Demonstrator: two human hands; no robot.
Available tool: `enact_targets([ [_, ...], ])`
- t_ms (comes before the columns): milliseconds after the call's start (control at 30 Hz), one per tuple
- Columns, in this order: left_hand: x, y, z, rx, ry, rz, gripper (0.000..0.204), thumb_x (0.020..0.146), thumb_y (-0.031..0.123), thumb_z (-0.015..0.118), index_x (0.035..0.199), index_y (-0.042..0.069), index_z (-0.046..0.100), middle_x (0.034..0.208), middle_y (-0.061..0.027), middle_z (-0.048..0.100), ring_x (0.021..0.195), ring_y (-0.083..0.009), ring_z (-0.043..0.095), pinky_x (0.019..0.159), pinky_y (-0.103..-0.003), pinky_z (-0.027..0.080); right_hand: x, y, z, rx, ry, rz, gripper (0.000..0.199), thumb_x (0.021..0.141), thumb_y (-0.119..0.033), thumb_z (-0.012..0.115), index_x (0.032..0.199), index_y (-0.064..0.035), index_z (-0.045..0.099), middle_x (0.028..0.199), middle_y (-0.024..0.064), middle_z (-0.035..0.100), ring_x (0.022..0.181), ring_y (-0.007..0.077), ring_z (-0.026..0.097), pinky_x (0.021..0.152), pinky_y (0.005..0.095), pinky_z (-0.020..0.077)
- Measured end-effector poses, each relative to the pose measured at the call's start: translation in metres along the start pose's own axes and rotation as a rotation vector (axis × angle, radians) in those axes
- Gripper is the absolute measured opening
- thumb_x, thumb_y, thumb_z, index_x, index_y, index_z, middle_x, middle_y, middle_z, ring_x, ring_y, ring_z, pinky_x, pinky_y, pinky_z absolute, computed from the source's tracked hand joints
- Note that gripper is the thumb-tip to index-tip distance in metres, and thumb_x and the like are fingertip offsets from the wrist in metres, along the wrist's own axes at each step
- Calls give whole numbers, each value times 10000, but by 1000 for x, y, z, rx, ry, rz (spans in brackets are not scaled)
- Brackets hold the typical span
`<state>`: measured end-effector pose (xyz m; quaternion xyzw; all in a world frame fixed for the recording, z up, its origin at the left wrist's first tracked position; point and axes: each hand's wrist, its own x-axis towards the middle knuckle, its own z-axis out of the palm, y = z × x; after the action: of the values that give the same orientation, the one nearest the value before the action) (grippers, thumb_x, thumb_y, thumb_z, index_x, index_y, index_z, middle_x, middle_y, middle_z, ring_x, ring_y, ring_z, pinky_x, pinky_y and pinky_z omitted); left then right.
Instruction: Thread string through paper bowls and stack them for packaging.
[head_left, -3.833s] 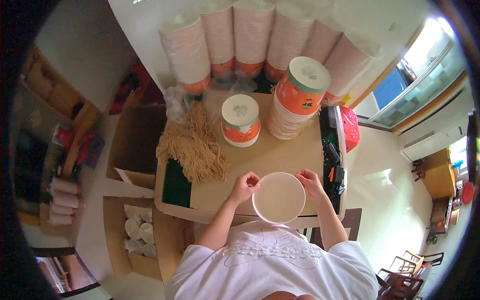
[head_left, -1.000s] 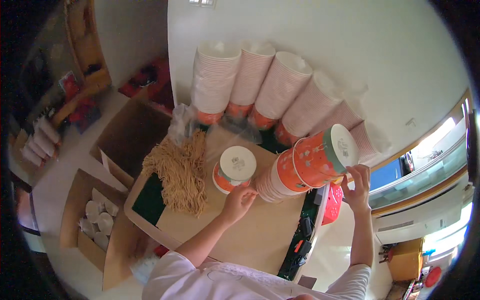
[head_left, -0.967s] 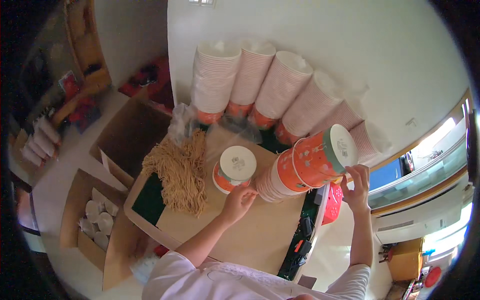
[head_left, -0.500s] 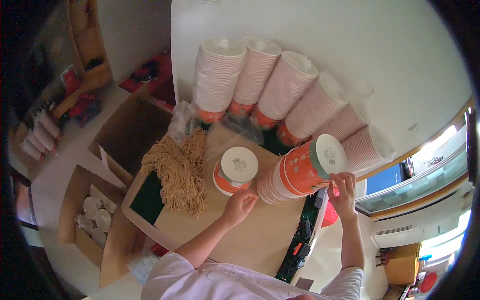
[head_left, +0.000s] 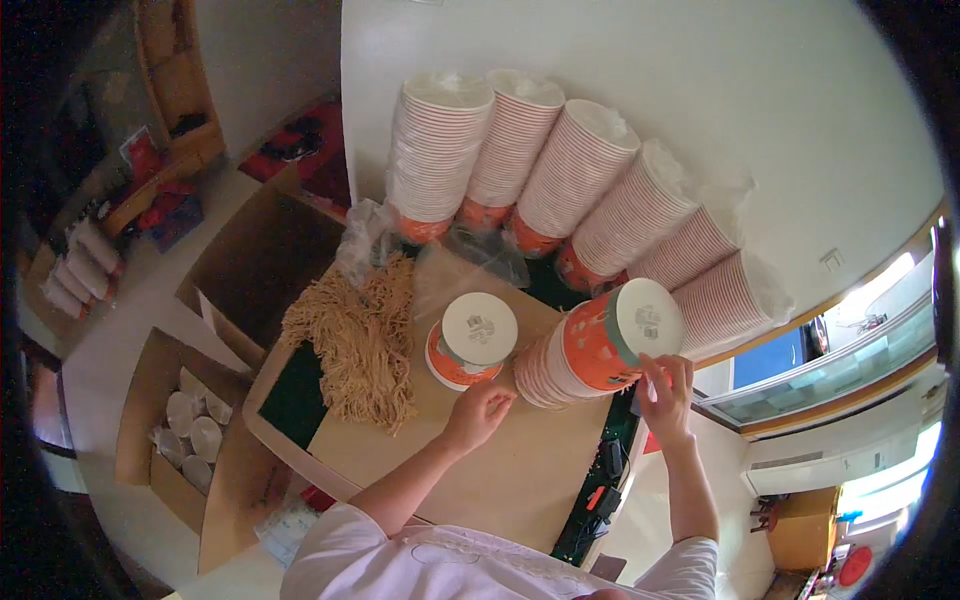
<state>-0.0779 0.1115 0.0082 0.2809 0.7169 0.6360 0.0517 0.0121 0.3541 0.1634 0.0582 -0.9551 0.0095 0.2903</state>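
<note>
On the tabletop board (head_left: 480, 470), an upside-down stack of orange paper buckets (head_left: 600, 345) leans up and right, white rims toward the board. My right hand (head_left: 668, 395) has its fingers closed at the white base edge of the topmost bucket. To the left, a separate upside-down orange paper bucket (head_left: 478, 330) shows its white base. My left hand (head_left: 480, 415) is just below it, fingers curled and thumb pressed to them; whatever they may pinch is too small to make out. A heap of tan paper-like strands (head_left: 360, 350) lies to the left of that bucket.
Tall plastic-wrapped bucket stacks (head_left: 530, 150) line the wall behind the table. Clear plastic (head_left: 475, 255) lies at the board's far edge. Open cardboard boxes (head_left: 255, 280) stand on the left, one holding white cup-like pieces (head_left: 205, 437). Black adapters (head_left: 610, 460) sit along the table's right edge.
The topmost bucket has sunk onto the stack, its base now lower and slightly left. My right hand has moved left with it. My left hand has stayed in place.
</note>
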Motion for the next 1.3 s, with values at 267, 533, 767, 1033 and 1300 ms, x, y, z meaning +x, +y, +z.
enact_targets([
  [267, 87, 12, 20, -53, 28, 33, 128, 783, 78, 568, 900, 32, 592, 820, -131, 610, 773, -264, 587, 663, -331, 471, 0, -7, -4, 30, 10, 36, 469, 605, 72, 524, 1050, -69, 578, 891, 102, 524, 836, 277, 497, 733, 373, 426],
  [533, 151, -14, 57, 108, -25, 21, 134, 776, 99, 552, 880, 24, 590, 825, -160, 584, 775, -307, 573, 673, -368, 457, 0, -2, -1, 71, 84, 32, 429, 600, 82, 530, 996, -67, 600, 846, 85, 540, 790, 266, 509, 687, 349, 430],
  [767, 173, 0, 62, 242, -83, 204, 109, 774, 112, 569, 810, 14, 595, 785, -156, 575, 733, -304, 559, 658, -372, 450, -5, 2, 4, 103, 114, 79, 411, 584, 60, 556, 965, -83, 611, 832, 66, 530, 790, 247, 500, 716, 368, 411],
  [1033, 152, -1, 51, 79, -103, -132, 166, 788, 166, 591, 853, 13, 610, 769, -119, 625, 714, -196, 601, 640, -310, 467, 7, 0, -11, 121, 75, 108, 350, 634, 73, 564, 950, -70, 608, 842, 90, 540, 803, 275, 510, 693, 361, 430],
  [1300, 160, -42, 73, -101, -68, -146, 164, 772, 181, 608, 816, 24, 625, 747, -109, 630, 709, -191, 598, 643, -302, 464, 109, -10, -1, 66, -253, -62, 129, 696, -96, 607, 824, -92, 597, 876, 77, 557, 898, 268, 517, 756, 380, 408],
])
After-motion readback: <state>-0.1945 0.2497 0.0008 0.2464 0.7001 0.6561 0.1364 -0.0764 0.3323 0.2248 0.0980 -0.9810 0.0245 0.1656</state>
